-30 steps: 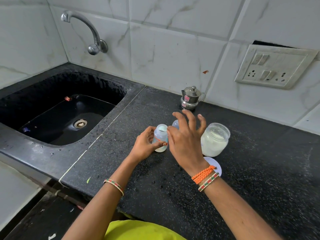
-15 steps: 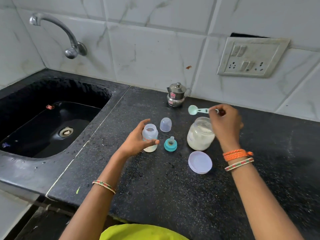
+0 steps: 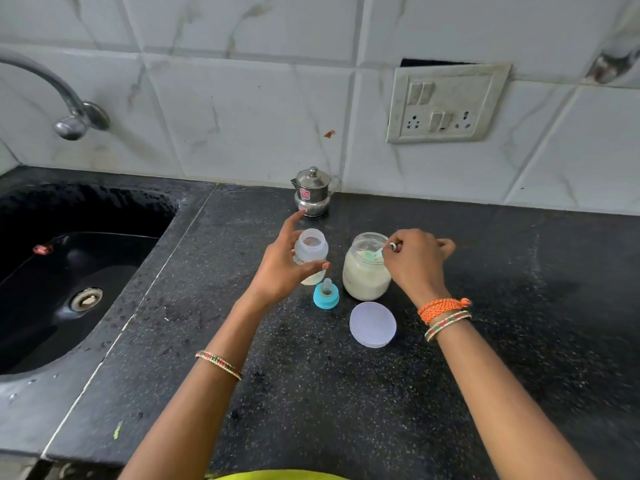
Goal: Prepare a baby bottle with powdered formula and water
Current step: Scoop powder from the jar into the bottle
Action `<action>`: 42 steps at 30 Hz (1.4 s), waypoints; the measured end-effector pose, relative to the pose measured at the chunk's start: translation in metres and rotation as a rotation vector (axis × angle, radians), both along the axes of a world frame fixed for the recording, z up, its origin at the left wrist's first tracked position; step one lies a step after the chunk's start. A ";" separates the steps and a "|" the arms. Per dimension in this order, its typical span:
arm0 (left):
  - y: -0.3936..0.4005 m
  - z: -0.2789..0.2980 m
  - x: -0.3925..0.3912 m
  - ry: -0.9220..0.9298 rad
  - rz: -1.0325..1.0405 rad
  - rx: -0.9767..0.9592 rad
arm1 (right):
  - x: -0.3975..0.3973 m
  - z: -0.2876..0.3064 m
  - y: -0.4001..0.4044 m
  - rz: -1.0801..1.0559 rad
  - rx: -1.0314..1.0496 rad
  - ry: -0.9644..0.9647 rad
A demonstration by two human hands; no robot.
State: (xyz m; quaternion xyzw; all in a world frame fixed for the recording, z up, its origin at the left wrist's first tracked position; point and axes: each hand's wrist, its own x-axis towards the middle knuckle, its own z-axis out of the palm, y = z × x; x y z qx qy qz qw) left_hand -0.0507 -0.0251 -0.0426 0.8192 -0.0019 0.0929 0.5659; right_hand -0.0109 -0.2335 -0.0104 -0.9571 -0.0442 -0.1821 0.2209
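Note:
My left hand grips a small clear baby bottle, open at the top and tilted toward the jar, lifted off the black counter. My right hand pinches the handle of a teal scoop, whose bowl is down inside the open glass jar of white formula powder. The blue ring with its teat stands on the counter just in front of the bottle. The jar's white lid lies flat in front of the jar.
A small lidded steel pot stands at the wall behind the bottle. A black sink with a tap above it takes up the left. A switch and socket plate is on the tiled wall.
My right hand picked up the scoop and lowered it from above the jar into the powder. My left hand lifted and tilted the bottle. The clear cap is now hidden.

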 end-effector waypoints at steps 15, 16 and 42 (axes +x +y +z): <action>0.004 -0.002 -0.001 0.039 0.046 0.017 | -0.007 0.010 -0.011 -0.008 0.332 0.147; 0.003 -0.002 -0.001 0.042 0.046 0.018 | -0.008 0.012 -0.012 -0.014 0.365 0.160; 0.014 -0.005 -0.009 0.028 0.065 0.004 | 0.000 0.017 -0.003 0.079 0.286 0.230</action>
